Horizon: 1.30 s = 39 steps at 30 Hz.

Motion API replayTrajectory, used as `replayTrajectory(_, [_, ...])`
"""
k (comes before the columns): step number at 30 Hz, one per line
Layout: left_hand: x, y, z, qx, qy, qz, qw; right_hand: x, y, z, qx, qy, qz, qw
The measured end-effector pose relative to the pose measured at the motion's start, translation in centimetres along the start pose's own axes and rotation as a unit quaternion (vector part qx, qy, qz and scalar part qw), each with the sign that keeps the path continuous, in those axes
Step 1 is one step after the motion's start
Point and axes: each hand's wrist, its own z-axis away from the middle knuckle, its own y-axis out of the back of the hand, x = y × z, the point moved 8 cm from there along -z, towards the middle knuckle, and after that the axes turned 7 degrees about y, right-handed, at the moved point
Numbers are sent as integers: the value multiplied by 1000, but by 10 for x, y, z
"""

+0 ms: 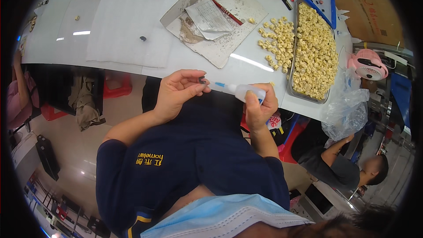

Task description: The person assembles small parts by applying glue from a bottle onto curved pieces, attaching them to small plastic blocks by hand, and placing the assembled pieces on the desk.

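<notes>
Table (128, 26), white: spans the top of the frame.
Cardboard sheet (246, 22), grey: upper centre, bearing crumpled paper (207, 15) and a dark red pen (227, 11).
Clear tray (308, 98): right of centre, heaped with cream-coloured pieces (315, 48); more of the same lie loose along its left side.
Blue-rimmed tray (325, 0): upper right, a scatter of small dark and coloured bits inside.
Right hand (261, 110): centre, closed around the bottle, thumb pressed on its side.
Left hand (178, 92): left of it, thumb and fingertips pinched together on one dark piece, other fingers loosely bent.
Bottle (242, 91), whitish, blue-collared: centre, thin nozzle toward the left hand; I cannot tell its contents.
Dark piece (202, 80), small: centre, at the left fingertips, by the nozzle's tip; contact unclear.
</notes>
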Motion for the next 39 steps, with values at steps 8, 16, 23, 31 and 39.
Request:
replayTrajectory(8, [-2,1,-4,-12,6,-8,1000,58,-23,-55,54,-111,72,990])
replayTrajectory(16, [7,7,-4,11,2,-12,1000,12,-13,-53,11,156,311,937])
replayTrajectory(23, [-5,0,-11,-8,28,-12,1000,15,77,-9,50,-7,399,915])
replayTrajectory(31, [-16,-21,-6,-28,109,-10,994,9,5,-4,-60,28,126,990])
replayTrajectory(39, [-22,-22,1,-21,156,40,987,-44,-40,-5,-165,350,180,904])
